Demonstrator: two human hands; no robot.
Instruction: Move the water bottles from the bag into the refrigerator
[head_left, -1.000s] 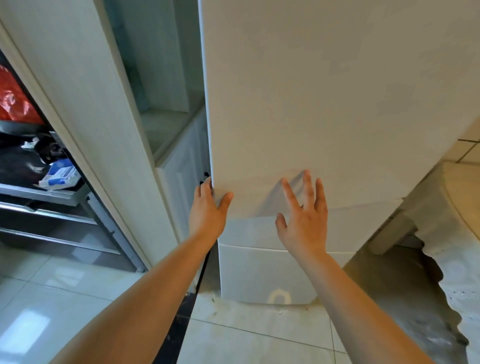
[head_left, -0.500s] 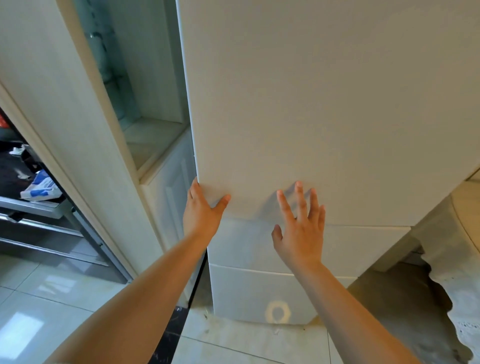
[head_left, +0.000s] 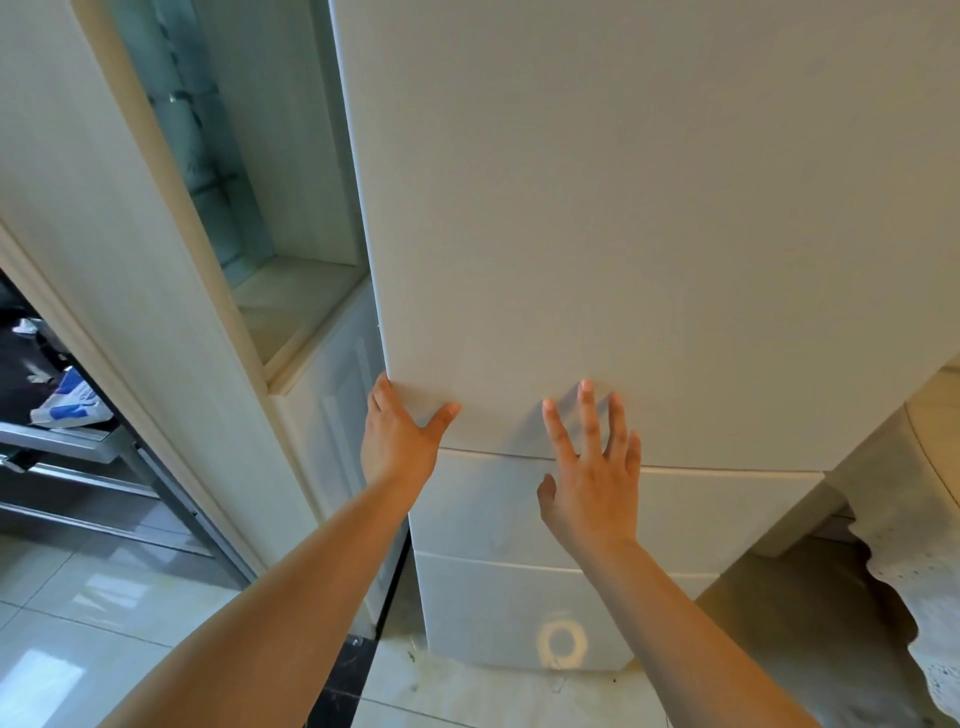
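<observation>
1. Your left hand (head_left: 397, 441) is on the lower left corner of the white refrigerator door (head_left: 623, 234). The fingers hook round the door's edge and the thumb lies flat on the front.
2. Your right hand (head_left: 592, 483) is held up at the door's bottom edge with its fingers spread wide and straight. It holds nothing.
3. The refrigerator door looks closed. Two white drawers (head_left: 727, 514) sit below it.
4. You cannot see the water bottles or the bag here.
5. A tall pale cabinet (head_left: 171, 291) stands just left of the refrigerator.

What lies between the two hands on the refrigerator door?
Only bare white door, in the head view: left hand grips its lower-left edge, right hand spreads open over the refrigerator door.
</observation>
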